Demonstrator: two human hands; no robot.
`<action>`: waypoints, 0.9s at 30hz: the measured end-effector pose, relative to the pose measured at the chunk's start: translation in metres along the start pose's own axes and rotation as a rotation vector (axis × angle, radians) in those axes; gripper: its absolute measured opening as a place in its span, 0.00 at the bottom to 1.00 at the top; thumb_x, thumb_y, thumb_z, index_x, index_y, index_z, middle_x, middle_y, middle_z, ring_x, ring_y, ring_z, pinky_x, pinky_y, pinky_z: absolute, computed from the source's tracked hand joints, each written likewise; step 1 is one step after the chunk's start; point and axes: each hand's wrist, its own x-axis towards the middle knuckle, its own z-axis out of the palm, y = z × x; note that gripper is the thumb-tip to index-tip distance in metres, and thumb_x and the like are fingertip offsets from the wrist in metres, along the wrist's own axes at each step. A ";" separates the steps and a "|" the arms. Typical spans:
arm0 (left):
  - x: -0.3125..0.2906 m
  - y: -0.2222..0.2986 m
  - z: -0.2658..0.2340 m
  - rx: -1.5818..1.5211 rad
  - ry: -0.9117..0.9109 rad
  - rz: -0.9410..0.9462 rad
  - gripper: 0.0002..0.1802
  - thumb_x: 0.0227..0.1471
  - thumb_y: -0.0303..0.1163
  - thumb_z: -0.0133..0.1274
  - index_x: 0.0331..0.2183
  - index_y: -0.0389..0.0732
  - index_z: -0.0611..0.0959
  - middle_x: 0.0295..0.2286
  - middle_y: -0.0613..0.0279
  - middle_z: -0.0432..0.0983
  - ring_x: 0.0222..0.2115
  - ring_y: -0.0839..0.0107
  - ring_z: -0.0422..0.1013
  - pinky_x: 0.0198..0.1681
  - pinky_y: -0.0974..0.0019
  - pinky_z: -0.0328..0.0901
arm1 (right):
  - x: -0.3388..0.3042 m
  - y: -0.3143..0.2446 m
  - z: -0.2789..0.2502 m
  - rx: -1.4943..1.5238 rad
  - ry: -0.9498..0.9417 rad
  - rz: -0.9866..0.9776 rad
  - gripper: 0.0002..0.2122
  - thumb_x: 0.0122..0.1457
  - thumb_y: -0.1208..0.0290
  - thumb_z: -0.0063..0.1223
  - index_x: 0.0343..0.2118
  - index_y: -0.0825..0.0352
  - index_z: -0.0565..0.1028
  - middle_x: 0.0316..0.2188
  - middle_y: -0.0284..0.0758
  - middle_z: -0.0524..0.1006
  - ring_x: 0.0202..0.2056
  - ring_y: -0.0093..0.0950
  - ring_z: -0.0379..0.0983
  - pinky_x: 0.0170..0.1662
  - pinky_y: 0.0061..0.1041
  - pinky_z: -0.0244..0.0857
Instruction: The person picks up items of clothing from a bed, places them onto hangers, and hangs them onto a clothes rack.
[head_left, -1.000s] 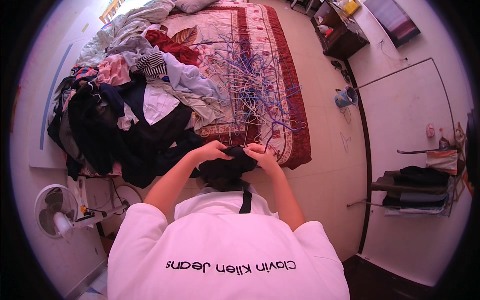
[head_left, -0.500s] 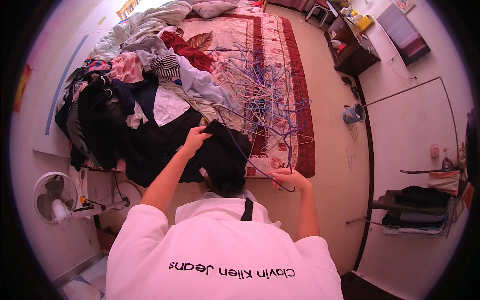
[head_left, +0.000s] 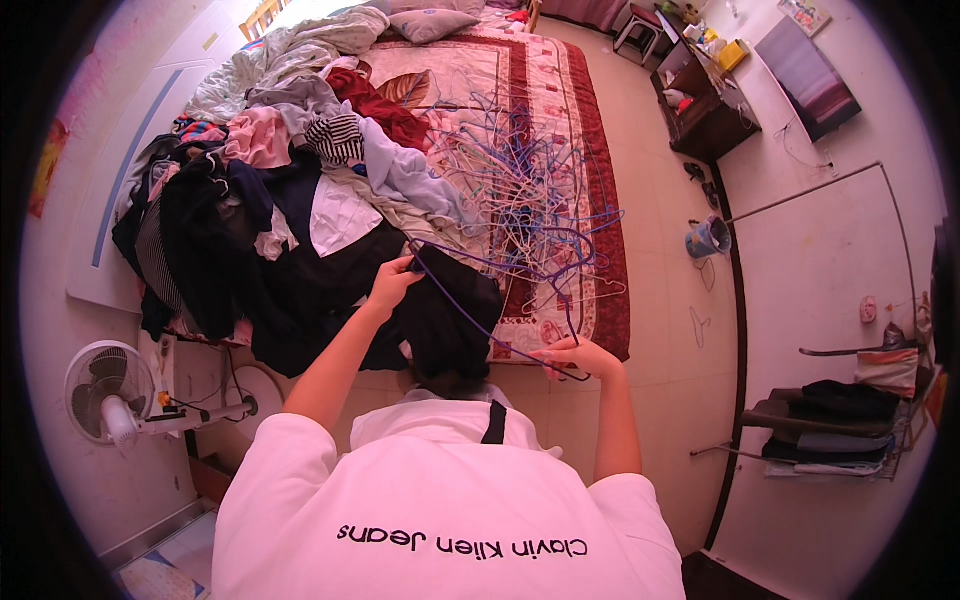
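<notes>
At the near edge of the bed (head_left: pixel 610 330), centre: one black garment (head_left: pixel 430 325), hanging loosely in front of the wearer and adjoining the heaped dark clothes (head_left: pixel 220 265).

Left hand (head_left: pixel 393 283): fingers closed on the garment's upper left part; whether they also touch the hanger cannot be told.

Right hand (head_left: pixel 578 357): fingers pinched narrow about the lower right corner of a purple hanger (head_left: pixel 555 283). Hanger tilted, hook to the upper right, far corner just beside the left hand, its long bar crossing over the black garment.

Bed, right side: a tangle of hangers (head_left: pixel 520 190), mostly blue, purple and white, on a red-bordered spread.

Bed, left side: a white piece (head_left: pixel 342 217) upon dark cloth; a black-and-white striped item (head_left: pixel 335 138); a red garment (head_left: pixel 385 108); a pink one (head_left: pixel 258 138).

Bed, far end: one pillow (head_left: pixel 432 24).

Floor, left: one fan (head_left: pixel 108 390).

Floor, right: one blue bin (head_left: pixel 708 238).

Right wall: a rack bearing folded clothes (head_left: pixel 835 440).
</notes>
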 end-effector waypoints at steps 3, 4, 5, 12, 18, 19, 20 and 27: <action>-0.002 0.005 -0.002 -0.047 -0.010 -0.015 0.14 0.48 0.21 0.52 0.40 0.36 0.82 0.32 0.69 0.78 0.32 0.80 0.72 0.38 0.75 0.65 | -0.001 0.005 -0.005 0.061 -0.036 -0.053 0.14 0.60 0.64 0.50 0.45 0.65 0.77 0.21 0.29 0.74 0.23 0.18 0.69 0.32 0.20 0.63; -0.003 0.007 -0.003 -0.047 -0.009 -0.014 0.14 0.48 0.21 0.52 0.40 0.36 0.82 0.32 0.69 0.78 0.32 0.80 0.72 0.38 0.75 0.65 | -0.002 0.005 -0.007 0.061 -0.036 -0.053 0.14 0.60 0.64 0.50 0.45 0.65 0.77 0.21 0.29 0.74 0.23 0.18 0.69 0.32 0.20 0.63; -0.004 0.010 -0.005 -0.037 -0.006 -0.030 0.14 0.48 0.21 0.53 0.39 0.36 0.82 0.32 0.68 0.78 0.32 0.80 0.72 0.38 0.75 0.65 | -0.003 0.005 -0.009 0.078 -0.009 -0.025 0.14 0.60 0.64 0.50 0.45 0.65 0.77 0.21 0.29 0.74 0.23 0.19 0.69 0.32 0.20 0.63; -0.010 0.017 -0.012 0.056 -0.150 -0.093 0.13 0.47 0.20 0.54 0.38 0.35 0.82 0.31 0.70 0.78 0.31 0.82 0.71 0.38 0.75 0.64 | -0.012 -0.006 -0.017 0.103 -0.032 0.048 0.14 0.60 0.65 0.50 0.44 0.65 0.78 0.23 0.31 0.76 0.24 0.20 0.70 0.32 0.18 0.62; -0.004 0.010 -0.012 0.166 -0.373 -0.084 0.09 0.45 0.18 0.55 0.32 0.36 0.83 0.28 0.73 0.77 0.29 0.83 0.70 0.36 0.77 0.64 | -0.007 -0.003 -0.024 -0.009 -0.095 0.047 0.14 0.60 0.63 0.47 0.44 0.65 0.78 0.21 0.32 0.76 0.22 0.20 0.69 0.30 0.18 0.62; -0.004 0.012 -0.011 0.166 -0.372 -0.084 0.09 0.45 0.18 0.55 0.32 0.36 0.83 0.28 0.73 0.77 0.29 0.83 0.70 0.36 0.77 0.64 | -0.006 -0.005 -0.022 -0.009 -0.096 0.047 0.14 0.60 0.63 0.47 0.44 0.65 0.78 0.21 0.32 0.76 0.22 0.20 0.69 0.30 0.18 0.62; -0.006 0.013 -0.010 0.161 -0.361 -0.097 0.08 0.45 0.18 0.55 0.31 0.36 0.83 0.27 0.73 0.77 0.29 0.83 0.70 0.36 0.77 0.64 | -0.006 -0.007 -0.019 0.021 -0.067 0.059 0.14 0.60 0.65 0.47 0.44 0.67 0.78 0.21 0.33 0.76 0.23 0.21 0.70 0.31 0.19 0.63; -0.011 0.015 -0.012 0.214 -0.391 -0.111 0.07 0.45 0.19 0.56 0.31 0.36 0.83 0.27 0.70 0.78 0.28 0.82 0.71 0.37 0.77 0.64 | 0.011 0.024 -0.017 0.052 0.271 -0.165 0.14 0.61 0.63 0.49 0.36 0.70 0.79 0.22 0.30 0.77 0.23 0.17 0.70 0.29 0.19 0.63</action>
